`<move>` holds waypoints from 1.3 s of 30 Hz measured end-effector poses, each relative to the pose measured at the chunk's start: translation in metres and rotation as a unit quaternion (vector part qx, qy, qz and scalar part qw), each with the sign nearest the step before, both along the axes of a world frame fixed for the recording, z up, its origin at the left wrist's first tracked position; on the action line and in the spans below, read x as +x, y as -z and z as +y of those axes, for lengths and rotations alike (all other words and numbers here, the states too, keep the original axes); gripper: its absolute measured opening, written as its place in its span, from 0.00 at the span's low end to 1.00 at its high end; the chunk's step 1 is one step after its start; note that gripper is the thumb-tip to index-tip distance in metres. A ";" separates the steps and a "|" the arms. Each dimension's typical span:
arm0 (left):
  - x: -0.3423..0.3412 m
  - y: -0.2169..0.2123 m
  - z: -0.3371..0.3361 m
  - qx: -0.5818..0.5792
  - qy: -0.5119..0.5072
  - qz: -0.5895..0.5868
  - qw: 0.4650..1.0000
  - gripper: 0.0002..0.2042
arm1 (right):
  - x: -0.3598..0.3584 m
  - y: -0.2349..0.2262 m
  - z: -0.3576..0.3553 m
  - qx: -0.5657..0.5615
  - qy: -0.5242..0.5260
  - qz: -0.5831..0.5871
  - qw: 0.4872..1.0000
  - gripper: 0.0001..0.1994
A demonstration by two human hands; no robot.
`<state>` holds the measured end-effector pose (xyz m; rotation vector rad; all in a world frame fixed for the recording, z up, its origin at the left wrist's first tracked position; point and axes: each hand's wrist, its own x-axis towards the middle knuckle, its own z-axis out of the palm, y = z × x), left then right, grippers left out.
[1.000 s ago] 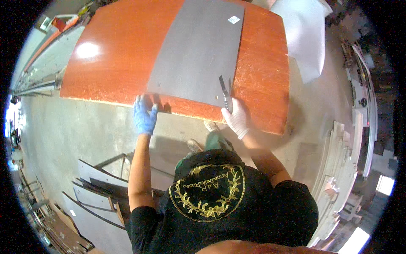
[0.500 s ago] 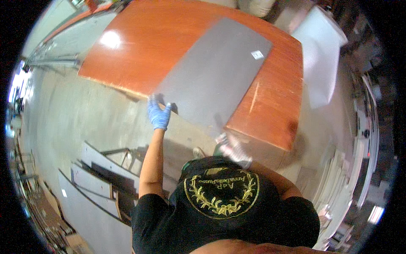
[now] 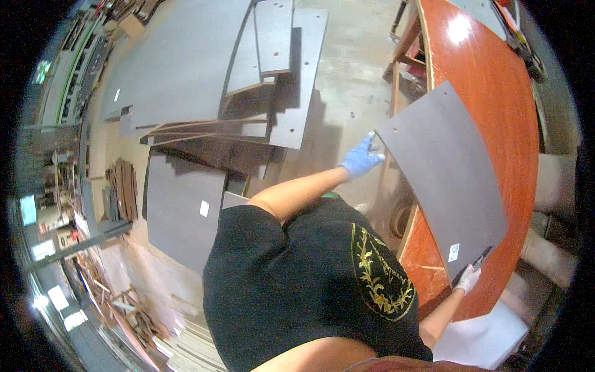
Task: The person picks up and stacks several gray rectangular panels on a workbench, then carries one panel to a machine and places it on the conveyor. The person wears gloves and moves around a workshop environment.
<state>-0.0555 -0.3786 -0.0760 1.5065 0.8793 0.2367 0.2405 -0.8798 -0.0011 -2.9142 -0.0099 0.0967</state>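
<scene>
Gray panel (image 3: 446, 180): matte, rectangular, small holes (image 3: 396, 130) up top, white label (image 3: 453, 252) low, right of frame over red-brown desk (image 3: 514, 142). Left hand (image 3: 362, 160) at its left edge, can't tell if gripping; right hand (image 3: 468, 279) fingers closed on dark knife (image 3: 482, 256)

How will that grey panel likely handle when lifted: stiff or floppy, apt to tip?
The grey panel is probably stiff: no clear sag shows where it overhangs the reddish tabletop, though the fisheye bends edges. That overhang might let it tip if pressed there. Being broad and flat, it seems likelier to slide than roll.
</scene>
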 end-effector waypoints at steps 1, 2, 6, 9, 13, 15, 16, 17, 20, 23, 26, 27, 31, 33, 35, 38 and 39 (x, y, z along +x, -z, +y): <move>0.006 0.001 -0.004 -0.014 -0.008 0.004 1.000 0.42 | 0.001 -0.001 0.001 -0.026 -0.005 -0.011 1.000 0.21; 0.015 -0.003 -0.009 -0.028 -0.007 0.007 1.000 0.43 | -0.006 0.004 0.002 -0.018 0.013 -0.034 0.999 0.21; 0.037 -0.032 -0.018 -0.120 -0.032 -0.093 0.988 0.49 | -0.045 0.005 0.025 -0.039 0.121 -0.048 0.991 0.21; 0.078 0.007 0.008 -0.079 -0.027 -0.099 0.992 0.50 | -0.046 0.002 0.019 0.125 0.147 -0.023 0.981 0.21; 0.130 -0.018 0.042 -0.036 0.071 -0.004 0.997 0.50 | -0.073 0.010 0.005 0.226 0.133 -0.008 0.965 0.20; 0.148 -0.029 0.037 0.056 0.155 0.037 0.986 0.50 | -0.114 0.012 0.018 0.284 0.102 -0.022 0.953 0.18; 0.157 -0.035 0.031 0.106 0.203 0.056 0.972 0.50 | -0.143 0.014 0.027 0.199 0.111 -0.024 0.973 0.18; 0.149 -0.060 0.020 0.123 0.249 0.067 0.958 0.49 | -0.179 0.004 0.057 0.186 0.117 -0.033 0.975 0.17; 0.145 -0.045 -0.021 0.124 0.265 0.004 0.956 0.47 | -0.255 -0.001 0.112 0.465 0.220 0.050 0.856 0.11; 0.121 -0.040 -0.039 0.155 0.267 -0.030 0.951 0.45 | -0.264 -0.005 0.115 0.491 0.256 -0.002 0.832 0.16; 0.089 -0.075 -0.057 0.018 0.309 -0.038 0.950 0.44 | -0.254 0.013 0.041 0.342 0.257 -0.018 0.904 0.21; 0.081 -0.031 -0.071 0.030 0.312 -0.039 0.949 0.44 | -0.242 0.033 0.012 0.267 0.202 -0.065 0.940 0.22; 0.056 -0.037 -0.117 -0.112 0.370 -0.021 0.922 0.30 | -0.227 -0.010 -0.011 0.084 0.145 -0.124 0.978 0.23; 0.048 -0.036 -0.125 -0.191 0.325 -0.041 0.925 0.25 | -0.220 -0.056 0.047 -0.092 0.065 -0.223 0.968 0.22; 0.060 -0.027 -0.138 -0.189 0.330 -0.022 0.925 0.22 | -0.224 -0.030 0.058 0.083 -0.057 -0.197 0.975 0.18; 0.057 -0.011 -0.154 -0.138 0.249 -0.046 0.957 0.20 | -0.276 -0.016 0.142 0.260 -0.112 0.033 0.959 0.16; 0.055 -0.007 -0.164 -0.113 0.214 -0.063 0.968 0.20 | -0.286 -0.013 0.158 0.224 -0.150 -0.001 0.963 0.17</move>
